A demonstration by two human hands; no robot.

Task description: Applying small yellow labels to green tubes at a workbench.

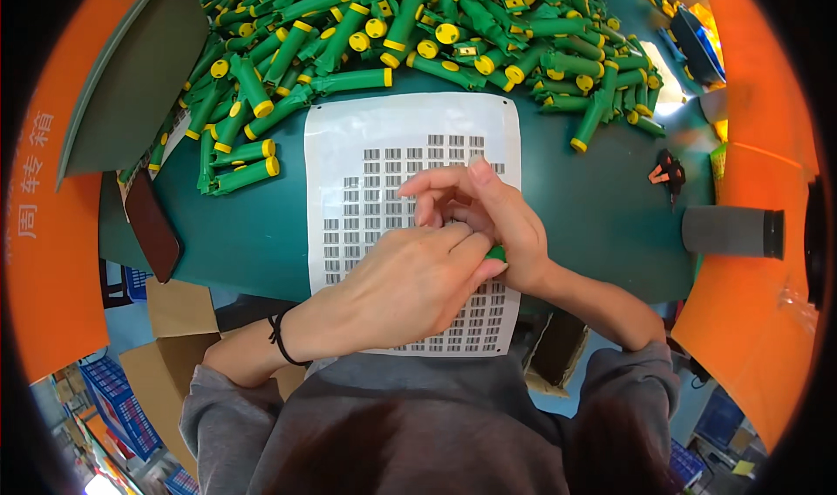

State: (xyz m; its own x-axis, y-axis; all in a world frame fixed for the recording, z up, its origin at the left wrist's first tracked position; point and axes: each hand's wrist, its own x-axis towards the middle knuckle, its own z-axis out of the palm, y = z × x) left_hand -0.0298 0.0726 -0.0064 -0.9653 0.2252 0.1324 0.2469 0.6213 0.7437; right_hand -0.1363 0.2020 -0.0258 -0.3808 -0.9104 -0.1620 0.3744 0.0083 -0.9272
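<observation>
My left hand (pixel 417 279), with a black band on the wrist, is closed around a green piece (pixel 497 253) over a white sheet (pixel 328 146) of small barcode labels. Only a bit of the green shows between the hands; it matches the color of the piled tubes, but its shape is hidden. My right hand (pixel 514 225) curls around it from the other side, fingers bent and thumb pointing away from me. The sheet's upper part has bare white areas, while printed labels fill rows lower down.
Many green tubes with yellow ends (pixel 418 15) are heaped along the far side of the green table (pixel 602 225). Orange-handled snips (pixel 667 174) and a dark grey cup (pixel 731 231) lie at the right. A brown flat case (pixel 151 225) is at the left, above a cardboard box (pixel 170 364).
</observation>
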